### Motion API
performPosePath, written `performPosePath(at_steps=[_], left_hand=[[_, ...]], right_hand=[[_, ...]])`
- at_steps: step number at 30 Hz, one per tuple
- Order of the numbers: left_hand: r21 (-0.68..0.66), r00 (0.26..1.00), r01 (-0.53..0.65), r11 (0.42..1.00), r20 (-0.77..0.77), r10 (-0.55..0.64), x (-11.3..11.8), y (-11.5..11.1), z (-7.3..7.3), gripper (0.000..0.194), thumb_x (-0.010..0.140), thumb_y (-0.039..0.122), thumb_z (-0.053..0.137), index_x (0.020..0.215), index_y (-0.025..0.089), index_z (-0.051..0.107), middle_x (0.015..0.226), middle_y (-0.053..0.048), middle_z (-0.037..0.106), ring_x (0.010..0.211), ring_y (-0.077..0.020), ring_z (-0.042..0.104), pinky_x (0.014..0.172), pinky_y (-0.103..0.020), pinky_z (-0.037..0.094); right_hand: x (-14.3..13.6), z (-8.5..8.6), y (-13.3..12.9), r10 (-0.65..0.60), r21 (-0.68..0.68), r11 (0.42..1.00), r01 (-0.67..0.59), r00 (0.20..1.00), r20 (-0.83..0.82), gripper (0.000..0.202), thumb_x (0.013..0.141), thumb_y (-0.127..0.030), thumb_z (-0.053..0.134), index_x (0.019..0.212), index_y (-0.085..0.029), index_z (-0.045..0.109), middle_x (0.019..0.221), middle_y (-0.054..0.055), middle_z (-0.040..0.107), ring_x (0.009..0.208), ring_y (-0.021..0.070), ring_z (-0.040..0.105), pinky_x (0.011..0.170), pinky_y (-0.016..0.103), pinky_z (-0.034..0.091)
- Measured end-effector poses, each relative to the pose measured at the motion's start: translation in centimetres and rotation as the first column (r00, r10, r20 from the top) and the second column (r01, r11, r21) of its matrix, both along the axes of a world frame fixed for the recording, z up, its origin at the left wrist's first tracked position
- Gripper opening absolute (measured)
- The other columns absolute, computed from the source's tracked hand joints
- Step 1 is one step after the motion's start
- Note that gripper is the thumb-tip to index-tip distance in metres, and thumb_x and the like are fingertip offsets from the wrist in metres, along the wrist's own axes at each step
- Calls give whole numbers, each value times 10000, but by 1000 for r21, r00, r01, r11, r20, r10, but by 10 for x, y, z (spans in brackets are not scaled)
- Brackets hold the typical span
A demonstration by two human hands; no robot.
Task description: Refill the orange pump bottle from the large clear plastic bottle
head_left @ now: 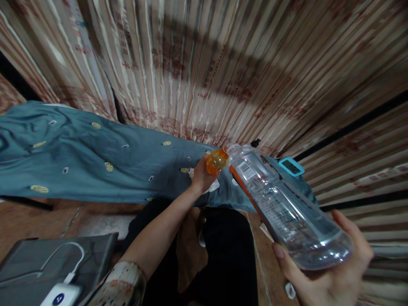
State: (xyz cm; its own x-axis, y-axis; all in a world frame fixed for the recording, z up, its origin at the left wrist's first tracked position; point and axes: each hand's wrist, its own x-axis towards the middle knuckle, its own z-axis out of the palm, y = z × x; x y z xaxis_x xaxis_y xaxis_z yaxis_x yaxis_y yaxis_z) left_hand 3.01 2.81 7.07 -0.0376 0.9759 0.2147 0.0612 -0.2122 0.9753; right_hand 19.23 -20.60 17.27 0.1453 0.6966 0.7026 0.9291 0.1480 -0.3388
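My left hand (203, 176) is wrapped round a small orange see-through bottle (216, 162) above the cloth. In my right hand (338, 272) lies a large clear plastic bottle (287, 204), gripped near its base. It is tilted, with its neck (234, 149) pointing down-left and meeting the mouth of the orange bottle; whether they touch, I cannot tell. A barcode label with an orange edge runs along the large bottle. Any liquid inside is hard to make out. White crumpled tissue (213, 185) lies under my left hand.
A teal cloth (86, 161) with pineapple prints covers the long surface ahead. A blue-framed digital clock (291, 166) and a small black object (255, 143) sit on the right. Pleated curtains (197, 72) hang behind. A white power bank (62, 294) with a cable rests lower left.
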Motion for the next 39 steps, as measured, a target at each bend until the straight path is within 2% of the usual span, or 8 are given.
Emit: performPosePath(at_steps=[11,21,28,39], left_hand=[[-23,997,9,1000,79,-7,-1,-1,6,372,615,71,848,890,226,650,840,10,691,879,-234,702,826,-332,552],[-20,998,12,1000,66,-11,-2,-2,8,365,622,69,840,880,235,640,851,16,703,882,-228,708,832,-334,560],[-44,1000,25,999,-17,-25,-2,-2,8,380,657,73,815,953,225,631,937,-17,724,936,-252,720,861,-363,559],[-24,999,17,1000,29,-17,-2,-1,5,394,637,67,829,928,246,633,910,1,720,928,-244,716,844,-344,559]], right_hand=[[-2,3,0,9,12,1000,-9,1000,1,1113,745,-536,873,1642,-212,298,1324,104,456,1114,248,532,959,357,412],[-4,1,1,13,7,1000,-13,1000,-13,1129,734,-549,881,1641,-217,296,1348,113,456,1124,253,541,953,361,426],[-3,1,0,8,4,1000,-7,1000,-19,1113,744,-542,872,1641,-223,296,1362,116,458,1126,253,538,961,364,422],[-2,-3,-1,-3,6,1000,3,998,-58,1132,709,-554,890,1631,-233,319,1364,131,463,1139,283,535,970,415,439]])
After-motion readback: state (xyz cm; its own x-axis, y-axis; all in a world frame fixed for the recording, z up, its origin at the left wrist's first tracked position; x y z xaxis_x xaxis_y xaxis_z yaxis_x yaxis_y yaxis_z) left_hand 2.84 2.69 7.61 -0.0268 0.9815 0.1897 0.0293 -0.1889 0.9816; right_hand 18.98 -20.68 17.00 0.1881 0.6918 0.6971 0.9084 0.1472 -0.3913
